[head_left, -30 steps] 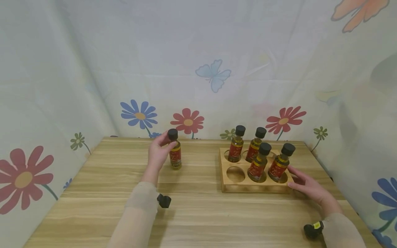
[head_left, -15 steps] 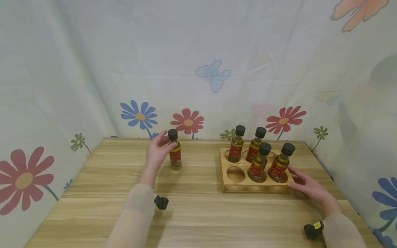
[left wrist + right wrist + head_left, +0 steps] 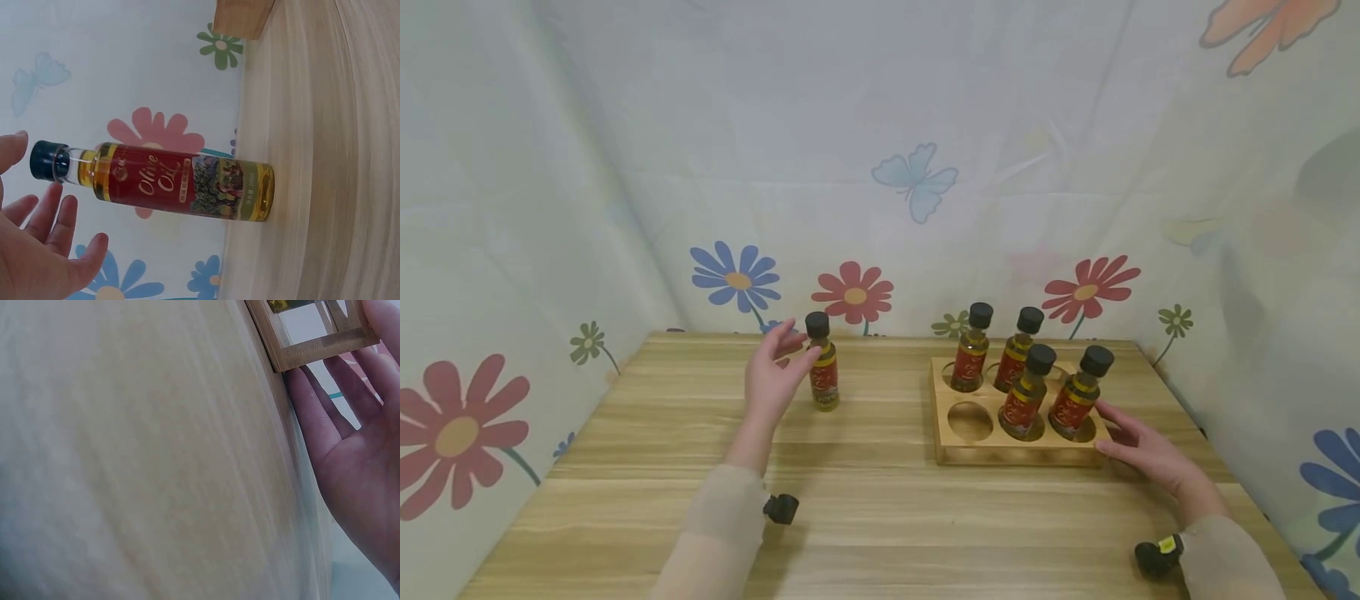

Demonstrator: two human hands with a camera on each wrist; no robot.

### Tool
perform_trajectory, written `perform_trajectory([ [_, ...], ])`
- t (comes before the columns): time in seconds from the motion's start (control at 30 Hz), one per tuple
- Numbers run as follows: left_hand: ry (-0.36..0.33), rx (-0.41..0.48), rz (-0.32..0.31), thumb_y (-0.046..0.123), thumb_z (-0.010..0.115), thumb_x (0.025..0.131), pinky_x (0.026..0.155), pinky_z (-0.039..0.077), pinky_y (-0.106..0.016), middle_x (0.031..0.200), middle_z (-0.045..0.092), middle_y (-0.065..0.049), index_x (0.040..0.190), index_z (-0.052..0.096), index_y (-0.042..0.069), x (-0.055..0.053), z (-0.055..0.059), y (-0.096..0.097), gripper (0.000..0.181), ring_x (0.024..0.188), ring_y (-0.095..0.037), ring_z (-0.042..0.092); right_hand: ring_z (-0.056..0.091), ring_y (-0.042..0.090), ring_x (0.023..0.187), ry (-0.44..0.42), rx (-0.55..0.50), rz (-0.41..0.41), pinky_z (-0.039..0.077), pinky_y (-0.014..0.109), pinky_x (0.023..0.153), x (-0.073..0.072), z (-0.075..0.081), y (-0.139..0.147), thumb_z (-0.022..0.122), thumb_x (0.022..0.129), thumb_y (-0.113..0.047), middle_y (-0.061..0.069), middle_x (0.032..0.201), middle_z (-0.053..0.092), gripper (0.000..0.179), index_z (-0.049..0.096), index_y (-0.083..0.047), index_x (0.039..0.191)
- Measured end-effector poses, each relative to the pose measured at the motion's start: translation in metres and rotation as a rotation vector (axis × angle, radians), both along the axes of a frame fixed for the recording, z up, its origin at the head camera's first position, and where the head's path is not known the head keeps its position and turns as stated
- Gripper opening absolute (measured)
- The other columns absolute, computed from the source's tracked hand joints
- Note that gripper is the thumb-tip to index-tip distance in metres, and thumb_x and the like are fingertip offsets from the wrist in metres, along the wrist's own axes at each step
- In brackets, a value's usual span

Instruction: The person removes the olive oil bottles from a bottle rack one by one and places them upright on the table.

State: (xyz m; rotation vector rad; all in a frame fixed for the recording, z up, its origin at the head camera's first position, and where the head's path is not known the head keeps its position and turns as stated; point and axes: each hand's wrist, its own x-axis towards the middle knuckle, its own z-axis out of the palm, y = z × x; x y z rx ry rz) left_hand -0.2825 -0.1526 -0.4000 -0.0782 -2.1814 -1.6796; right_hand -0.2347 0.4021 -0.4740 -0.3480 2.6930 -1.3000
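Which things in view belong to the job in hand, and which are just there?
Likely the job:
lone bottle, upright by the left hand
rack, touched by the right hand
four racked bottles

Just there:
table
flowered backdrop
wrist cameras

Bottle (image 3: 144,178): clear glass, black cap, red "Olive Oil" label, golden oil; upright on desk (image 3: 880,525), left fingers (image 3: 62,228) just beside neck. Rack (image 3: 1018,456): wooden, round holes, two rows; flat on desk, right fingers (image 3: 312,415) touching right end. Four similar bottles (image 3: 1021,408) inside: back-left, back-middle, front-middle, front-right.
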Motion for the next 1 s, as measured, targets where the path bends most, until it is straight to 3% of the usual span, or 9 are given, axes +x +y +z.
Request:
perform_trajectory([
  [0.13,0.037,0.028,0.014,0.019,0.079,0.086,0.100,0.045,-0.049,0.121,0.065,-0.016,0.141,0.052,0.005,0.007,0.004,0.003,0.062,0.113,-0.029,0.060,0.037,0.058,0.129,0.000,0.002,0.003,0.042,0.021,0.090,-0.001,0.001,0.000,0.062,0.098,-0.022,0.035,0.155,0.019,0.075,0.020,0.003,0.155],
  [0.3,0.083,0.046,-0.012,0.015,0.080,0.084,0.094,0.051,-0.049,0.116,0.066,-0.014,0.139,0.054,0.005,0.015,0.009,0.008,0.061,0.108,-0.027,0.061,0.037,0.058,0.130,-0.004,0.000,0.000,0.043,0.023,0.091,-0.001,0.001,0.000,0.062,0.098,-0.021,0.035,0.155,0.020,0.075,0.020,0.002,0.155],
  [0.4,0.103,0.039,-0.032,0.012,0.081,0.084,0.091,0.053,-0.049,0.113,0.067,-0.013,0.138,0.055,0.006,0.020,0.012,0.012,0.060,0.105,-0.025,0.061,0.037,0.058,0.130,-0.007,-0.002,-0.004,0.045,0.039,0.098,-0.001,0.001,-0.001,0.062,0.098,-0.021,0.035,0.155,0.019,0.075,0.020,0.002,0.155],
  [0.5,0.120,0.024,-0.053,0.010,0.080,0.084,0.089,0.054,-0.049,0.111,0.066,-0.013,0.136,0.057,0.007,0.025,0.014,0.018,0.058,0.104,-0.026,0.062,0.035,0.059,0.130,-0.012,-0.008,-0.006,0.039,0.060,0.102,-0.001,0.001,-0.001,0.062,0.098,-0.022,0.035,0.155,0.018,0.076,0.019,0.002,0.155],
  [0.57,0.136,0.026,-0.077,0.010,0.080,0.083,0.087,0.055,-0.048,0.111,0.066,-0.015,0.136,0.057,0.007,0.028,0.014,0.023,0.058,0.104,-0.029,0.062,0.034,0.060,0.130,-0.016,-0.015,-0.005,0.035,0.066,0.102,-0.001,0.001,-0.001,0.062,0.098,-0.021,0.036,0.155,0.017,0.076,0.019,0.002,0.155],
  [0.7,0.140,0.043,-0.129,0.011,0.082,0.082,0.085,0.056,-0.045,0.109,0.066,-0.013,0.135,0.059,0.011,0.032,0.011,0.034,0.058,0.103,-0.032,0.062,0.033,0.060,0.131,-0.025,-0.022,-0.007,0.034,0.067,0.102,-0.001,0.001,-0.001,0.062,0.098,-0.021,0.036,0.155,0.016,0.076,0.018,0.003,0.155],
  [0.83,0.113,0.028,-0.157,0.017,0.083,0.082,0.087,0.055,-0.043,0.108,0.067,-0.005,0.135,0.060,0.017,0.035,0.006,0.045,0.058,0.098,-0.024,0.063,0.032,0.060,0.131,-0.038,-0.021,-0.012,0.034,0.067,0.102,-0.003,0.001,-0.001,0.062,0.098,-0.023,0.035,0.156,0.016,0.076,0.018,0.002,0.156],
  [1.0,0.102,0.037,-0.201,0.014,0.084,0.080,0.086,0.056,-0.045,0.109,0.068,-0.007,0.134,0.060,0.014,0.038,0.001,0.059,0.059,0.097,-0.023,0.064,0.033,0.059,0.132,-0.047,-0.022,-0.013,0.035,0.067,0.102,-0.003,0.000,-0.001,0.063,0.098,-0.023,0.035,0.156,0.016,0.077,0.017,0.002,0.156],
])
